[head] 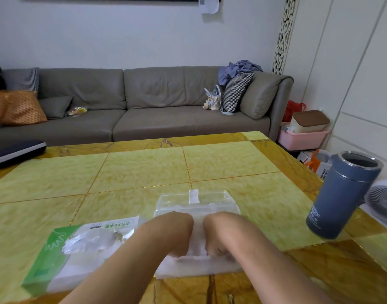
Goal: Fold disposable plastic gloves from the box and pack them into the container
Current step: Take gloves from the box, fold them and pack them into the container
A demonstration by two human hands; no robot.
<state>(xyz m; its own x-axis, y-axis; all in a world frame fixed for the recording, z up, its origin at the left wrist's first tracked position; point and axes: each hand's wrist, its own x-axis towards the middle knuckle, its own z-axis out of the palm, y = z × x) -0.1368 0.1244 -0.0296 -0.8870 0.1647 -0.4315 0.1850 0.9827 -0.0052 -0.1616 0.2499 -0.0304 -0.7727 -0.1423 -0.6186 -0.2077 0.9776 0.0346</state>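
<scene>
A yellow-green tiled bench (144,167) fills the view. At its left lies a green-and-white glove box (63,255), torn open on top. Just right of it, the left hand (177,233) and right hand (216,235) sit side by side, knuckles up, fingers curled down into a pale translucent plastic glove (198,263) lying flat on the bench, each grasping it. Directly behind the hands stands a clear plastic container (195,204). Far right stands a blue-grey flask (341,194).
</scene>
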